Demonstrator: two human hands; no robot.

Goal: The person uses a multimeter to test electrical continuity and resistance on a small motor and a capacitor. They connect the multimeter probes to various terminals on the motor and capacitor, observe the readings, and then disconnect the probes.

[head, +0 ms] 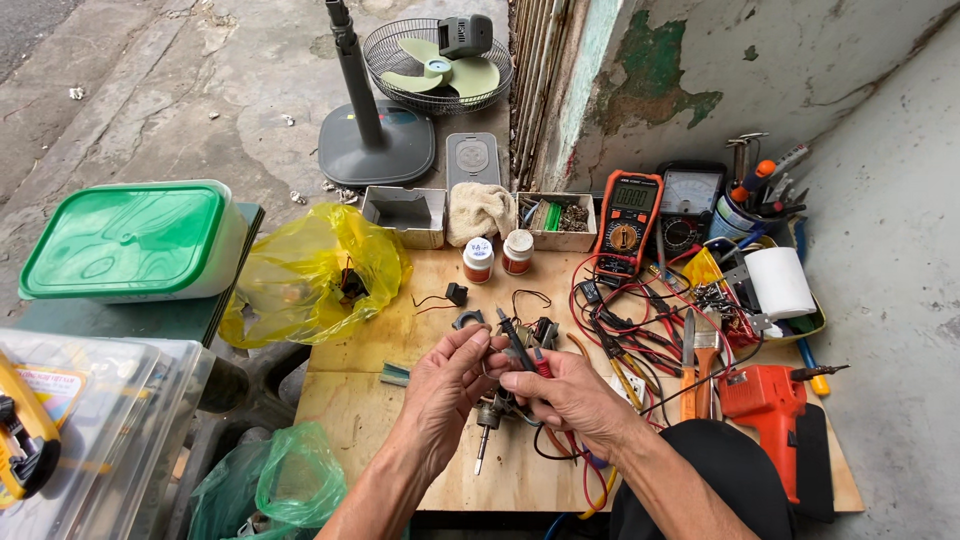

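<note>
left hand [445, 385]: fingers pinching a wire above the small motor [492, 412]
right hand [570, 395]: gripping meter probes [520, 345]
around: orange multimeter [626, 222], orange drill [770, 405], yellow bag [310, 275] crowding the board

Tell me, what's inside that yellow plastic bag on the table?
Through the yellow plastic bag a small dark part shows. Anything else is hidden by the crumpled film.
</note>
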